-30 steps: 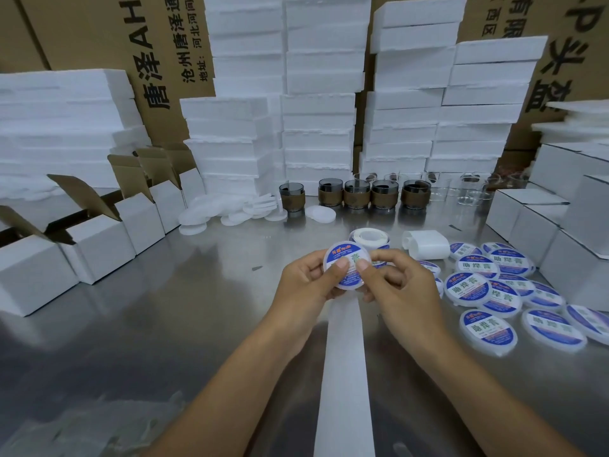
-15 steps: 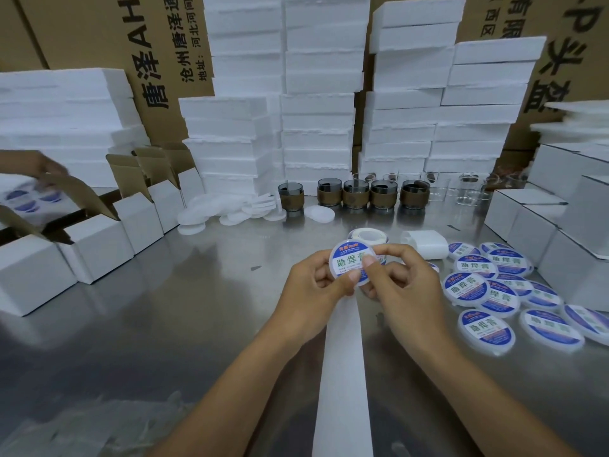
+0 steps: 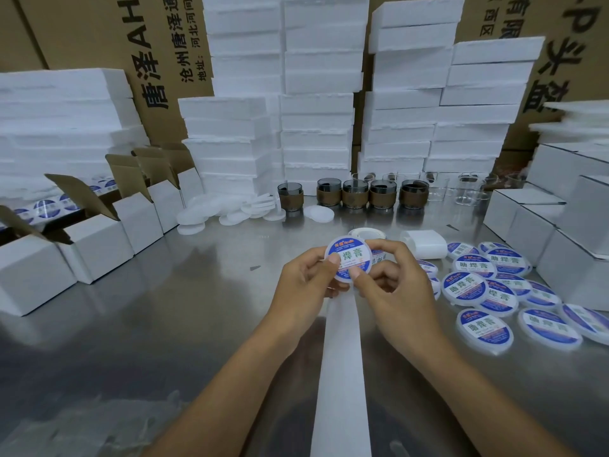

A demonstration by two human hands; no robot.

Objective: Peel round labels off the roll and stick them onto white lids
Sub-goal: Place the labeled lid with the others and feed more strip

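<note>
I hold a white lid [image 3: 350, 260] with a blue and white round label on it, raised above the steel table [image 3: 164, 324]. My left hand [image 3: 304, 285] grips its left edge, thumb on the label. My right hand [image 3: 395, 291] pinches the right side, thumb pressing the label's lower edge. A white strip of backing paper [image 3: 341, 374] runs from under my hands toward me. The label roll [image 3: 364, 233] lies just behind the lid. Several labelled lids [image 3: 484, 324] lie at the right. Bare white lids [image 3: 230, 212] are piled at the back left.
Open white cartons [image 3: 99, 239] line the left side, closed white boxes [image 3: 560, 232] the right. Foam slabs [image 3: 316, 110] are stacked along the back, with dark cups [image 3: 356, 192] and clear glasses [image 3: 468, 192] before them. A white plastic piece [image 3: 425, 242] lies beside the roll.
The lid has tilted up to face me more squarely and both thumbs have slid over its label. A person's hand seen at the far left half a second ago is gone.
</note>
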